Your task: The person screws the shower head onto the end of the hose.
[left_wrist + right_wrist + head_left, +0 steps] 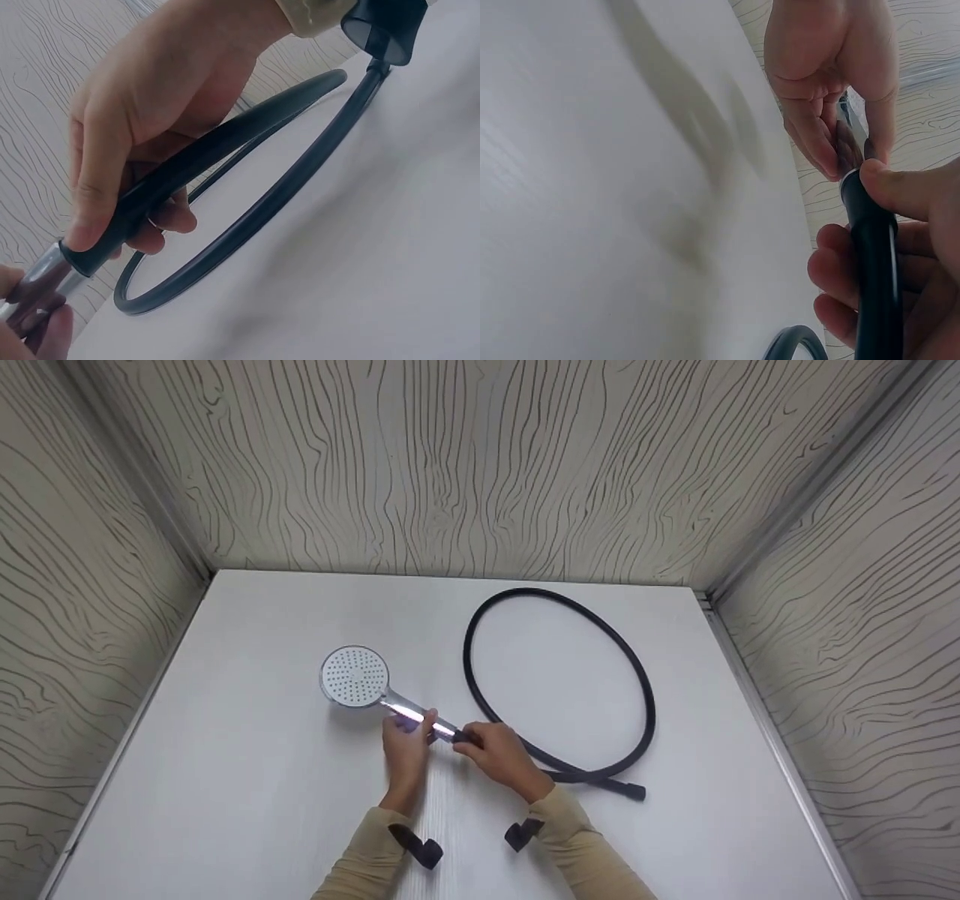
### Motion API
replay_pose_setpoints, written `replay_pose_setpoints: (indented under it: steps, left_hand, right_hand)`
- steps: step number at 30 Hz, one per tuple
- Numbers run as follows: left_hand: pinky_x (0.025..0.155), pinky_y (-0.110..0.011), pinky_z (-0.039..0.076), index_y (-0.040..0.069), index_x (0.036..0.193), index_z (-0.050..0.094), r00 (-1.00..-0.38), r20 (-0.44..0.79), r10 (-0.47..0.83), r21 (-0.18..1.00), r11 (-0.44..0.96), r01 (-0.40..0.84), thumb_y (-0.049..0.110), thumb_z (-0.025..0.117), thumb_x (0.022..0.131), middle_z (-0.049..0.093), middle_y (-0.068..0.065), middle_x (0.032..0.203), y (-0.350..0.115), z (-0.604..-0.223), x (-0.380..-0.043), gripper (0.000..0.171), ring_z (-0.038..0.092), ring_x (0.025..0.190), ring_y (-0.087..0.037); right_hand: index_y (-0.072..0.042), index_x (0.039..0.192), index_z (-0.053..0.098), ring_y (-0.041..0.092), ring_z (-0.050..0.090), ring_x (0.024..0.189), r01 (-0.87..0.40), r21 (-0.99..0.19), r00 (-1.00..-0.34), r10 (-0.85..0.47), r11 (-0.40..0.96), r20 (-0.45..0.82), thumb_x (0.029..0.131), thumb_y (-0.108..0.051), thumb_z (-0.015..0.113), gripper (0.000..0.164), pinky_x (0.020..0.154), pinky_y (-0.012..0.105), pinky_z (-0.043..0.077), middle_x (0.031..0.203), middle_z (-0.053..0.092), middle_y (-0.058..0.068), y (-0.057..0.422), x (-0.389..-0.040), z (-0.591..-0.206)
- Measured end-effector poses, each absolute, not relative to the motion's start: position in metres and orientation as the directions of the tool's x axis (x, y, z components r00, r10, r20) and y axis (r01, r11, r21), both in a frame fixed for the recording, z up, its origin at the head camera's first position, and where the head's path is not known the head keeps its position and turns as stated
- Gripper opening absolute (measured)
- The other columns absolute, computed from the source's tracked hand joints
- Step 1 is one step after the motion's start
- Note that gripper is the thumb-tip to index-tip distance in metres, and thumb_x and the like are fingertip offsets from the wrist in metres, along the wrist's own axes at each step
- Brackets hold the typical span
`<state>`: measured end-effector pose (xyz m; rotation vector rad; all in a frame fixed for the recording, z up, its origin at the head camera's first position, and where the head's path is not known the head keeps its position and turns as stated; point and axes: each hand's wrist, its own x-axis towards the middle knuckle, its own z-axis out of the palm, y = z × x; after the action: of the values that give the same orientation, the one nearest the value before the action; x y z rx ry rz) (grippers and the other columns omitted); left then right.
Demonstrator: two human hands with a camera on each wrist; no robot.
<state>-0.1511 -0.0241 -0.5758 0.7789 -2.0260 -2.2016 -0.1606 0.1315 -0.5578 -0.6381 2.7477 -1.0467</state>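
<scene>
A chrome shower head (pixel 355 676) with a white, dotted spray face points its handle down and right. My left hand (pixel 407 746) grips that handle (pixel 405 708) near its lower end. Close beside it, my right hand (pixel 498 755) holds the end of a black shower hose (pixel 650 697), thumb on top and fingers curled beneath. In the left wrist view the hose's end collar (pixel 94 247) meets the chrome handle end, with no gap visible. The right wrist view shows the left hand (pixel 832 67) around the handle and the right hand (pixel 930 247) around the collar.
The hose loops across the right half of the white table (pixel 247 780) and crosses itself near its free end (pixel 636 792). Wood-grain panels (pixel 450 472) rise behind and at both sides. Black wrist mounts (pixel 427 853) stick out from both sleeves.
</scene>
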Motion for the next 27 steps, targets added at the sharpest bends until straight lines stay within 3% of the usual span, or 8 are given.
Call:
replay_pose_setpoints:
  steps: [7,10,27]
  left_hand:
    - [0.071,-0.028,0.056,0.001,0.114,0.044,-0.844,-0.299,-0.446,0.953,-0.092,-0.290,0.025,0.070,0.089,0.059,-0.014,0.101,-0.023,-0.583,-0.155,0.043,0.065,0.081,-0.019]
    - [0.067,-0.025,0.053,0.002,0.112,0.044,-0.839,-0.312,-0.445,0.945,-0.053,-0.324,0.028,0.069,0.089,0.060,-0.013,0.098,-0.025,-0.588,-0.156,0.042,0.064,0.076,-0.017]
    - [0.070,-0.026,0.048,-0.002,0.126,0.046,-0.871,-0.363,-0.330,0.906,0.092,-0.413,0.029,0.067,0.091,0.062,-0.013,0.101,-0.037,-0.601,-0.154,0.051,0.060,0.080,-0.019]
  right_hand:
    - [-0.009,0.091,0.071,0.003,0.047,0.062,-0.404,-0.573,-0.893,-0.442,0.713,0.081,0.085,-0.021,0.075,0.015,0.058,0.018,0.041,0.075,0.067,-0.001,0.131,-0.159,-0.563]
    - [-0.008,0.091,0.071,0.003,0.047,0.062,-0.420,-0.545,-0.889,-0.448,0.726,0.088,0.084,-0.021,0.075,0.015,0.057,0.018,0.040,0.074,0.067,0.000,0.131,-0.158,-0.566]
    - [-0.008,0.085,0.072,0.007,0.051,0.062,-0.497,-0.482,-0.859,-0.487,0.722,0.156,0.081,-0.016,0.076,0.010,0.058,0.021,0.044,0.071,0.066,0.001,0.133,-0.156,-0.583]
